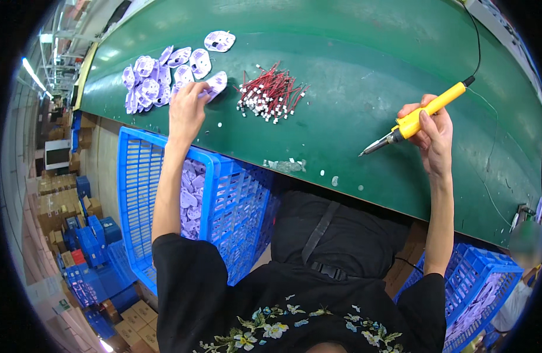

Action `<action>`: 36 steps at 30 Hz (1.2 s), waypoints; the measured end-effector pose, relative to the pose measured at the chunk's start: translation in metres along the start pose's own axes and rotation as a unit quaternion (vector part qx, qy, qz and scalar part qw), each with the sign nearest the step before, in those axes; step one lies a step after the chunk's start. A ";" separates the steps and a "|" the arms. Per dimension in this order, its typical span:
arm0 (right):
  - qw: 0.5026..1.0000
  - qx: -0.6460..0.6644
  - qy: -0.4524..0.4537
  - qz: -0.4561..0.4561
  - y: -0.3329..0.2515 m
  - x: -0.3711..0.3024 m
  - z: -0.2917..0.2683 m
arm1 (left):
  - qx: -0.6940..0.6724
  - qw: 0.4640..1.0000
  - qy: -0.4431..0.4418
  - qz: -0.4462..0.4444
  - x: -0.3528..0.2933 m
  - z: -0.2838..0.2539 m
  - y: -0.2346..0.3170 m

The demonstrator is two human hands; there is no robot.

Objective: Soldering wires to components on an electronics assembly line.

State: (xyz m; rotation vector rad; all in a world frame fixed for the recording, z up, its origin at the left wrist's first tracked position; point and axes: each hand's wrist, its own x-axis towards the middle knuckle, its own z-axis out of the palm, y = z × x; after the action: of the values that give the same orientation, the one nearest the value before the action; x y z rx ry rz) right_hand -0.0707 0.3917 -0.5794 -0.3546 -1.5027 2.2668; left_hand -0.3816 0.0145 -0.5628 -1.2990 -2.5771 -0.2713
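Note:
My left hand (187, 113) is closed on the edge of a pale purple plastic shell (216, 83), its fingers pinching the left end. A pile of similar purple shells (148, 87) lies just left of it, with a few more spread behind. My right hand (434, 138) grips a yellow soldering iron (431, 110), its dark tip pointing down and left above the green table. Between my hands, closer to the left, sits a heap of short red and black wires (271, 91) with small white connectors.
The green tabletop (353, 94) carries small scraps and a crumpled clear plastic strip (285, 166) by its front edge. A blue crate (209, 194) of purple pieces stands below left, another blue crate (489, 265) below right. The iron's black cable (478, 44) runs upward. A person (518, 294) is at far right.

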 end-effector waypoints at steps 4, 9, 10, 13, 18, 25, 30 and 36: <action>0.999 -0.009 0.041 0.001 0.001 0.002 -0.002 | -0.065 0.996 0.058 -0.017 0.013 -0.028 0.069; 0.999 -0.011 0.042 -0.001 -0.004 0.000 -0.004 | -0.136 0.971 -0.101 0.168 0.009 -0.008 0.198; 0.999 -0.023 0.047 -0.007 -0.004 0.001 -0.003 | -0.128 0.964 -0.114 0.202 0.007 0.005 0.215; 0.998 -0.033 0.054 -0.010 -0.005 0.000 -0.003 | -0.141 0.950 -0.125 0.250 0.010 0.025 0.234; 0.999 -0.009 0.031 -0.009 -0.004 0.002 -0.009 | -0.184 0.969 -0.054 0.157 0.030 0.021 0.208; 1.000 -0.003 0.005 -0.004 -0.010 -0.001 -0.009 | -0.088 0.994 -0.054 0.030 0.038 0.031 0.169; 1.000 -0.024 0.009 0.003 -0.010 0.000 -0.005 | -0.114 0.992 -0.060 -0.018 0.031 0.032 0.174; 1.000 -0.021 0.013 -0.014 -0.005 -0.001 -0.009 | -0.380 0.906 -0.037 -0.181 0.017 0.001 0.176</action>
State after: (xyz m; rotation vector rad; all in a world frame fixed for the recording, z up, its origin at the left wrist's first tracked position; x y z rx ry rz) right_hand -0.0654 0.3999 -0.5783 -0.3701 -1.5340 2.2041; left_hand -0.2494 0.1312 -0.5483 -0.9891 -2.8718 -1.4361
